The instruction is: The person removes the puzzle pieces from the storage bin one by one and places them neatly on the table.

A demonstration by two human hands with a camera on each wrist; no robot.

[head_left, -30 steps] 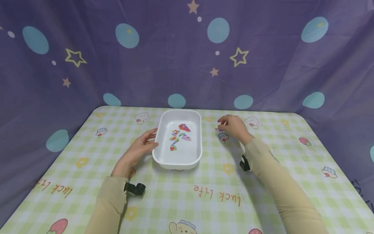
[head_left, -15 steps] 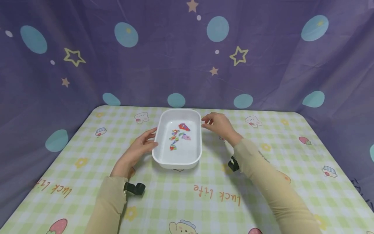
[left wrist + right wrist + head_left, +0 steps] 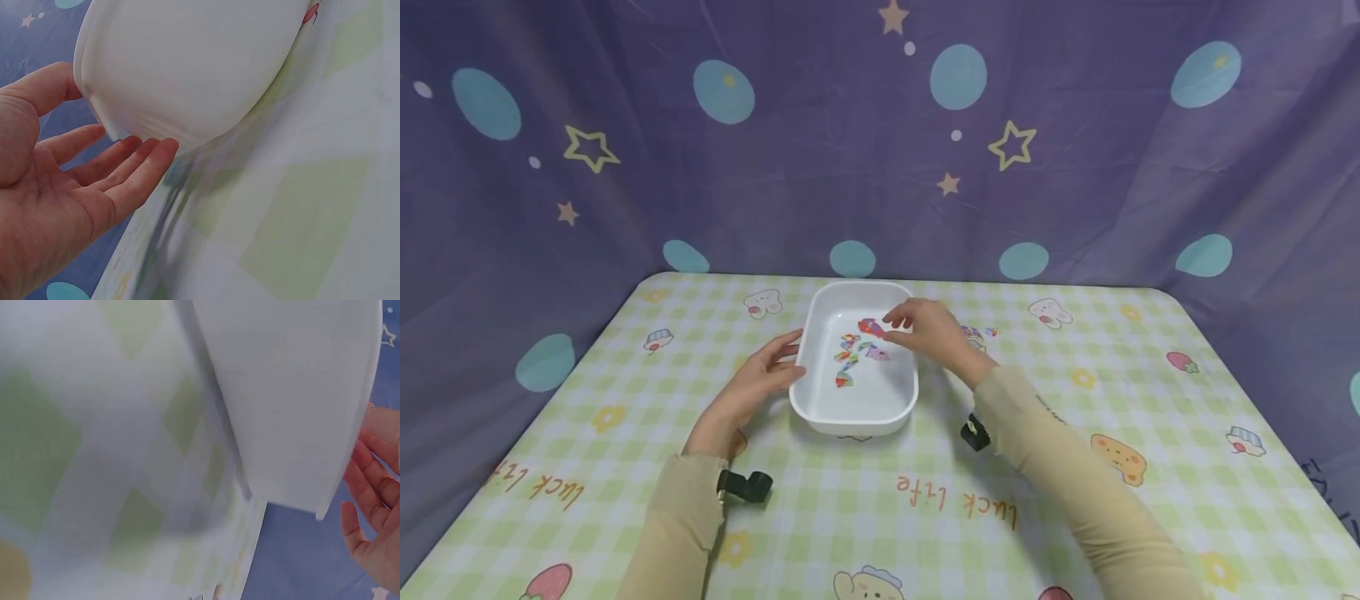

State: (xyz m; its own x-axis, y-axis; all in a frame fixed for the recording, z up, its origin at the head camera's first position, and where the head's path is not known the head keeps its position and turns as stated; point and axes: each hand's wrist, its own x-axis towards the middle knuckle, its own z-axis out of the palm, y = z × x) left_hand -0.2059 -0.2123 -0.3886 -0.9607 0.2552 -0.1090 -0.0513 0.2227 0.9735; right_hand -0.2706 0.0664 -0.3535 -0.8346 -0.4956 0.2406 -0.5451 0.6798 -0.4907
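Observation:
In the head view, a white rectangular tray (image 3: 874,402) stands mid-table with several small, colourful, flat cut-out pieces inside, including a red one (image 3: 868,326) and a pink one (image 3: 878,353). My left hand (image 3: 758,377) holds the tray's left side, thumb at the rim and fingers against the outer wall, which the left wrist view shows under the left hand (image 3: 94,187). My right hand (image 3: 934,333) is over the tray's right side, fingertips beside the red piece. Whether anything is between them is unclear; in the right wrist view the tray wall partly hides the right hand (image 3: 378,494).
Right of the tray, small coloured pieces (image 3: 991,332) lie on the table beside a printed cupcake. A green-and-white checked cloth (image 3: 820,517) with printed pictures covers the table. Behind the far edge hangs a purple curtain (image 3: 820,183).
My right hand has moved left from the tabletop pieces, across the tray's right rim, to above its inside. The pieces it was covering on the table now show. The left hand stays put.

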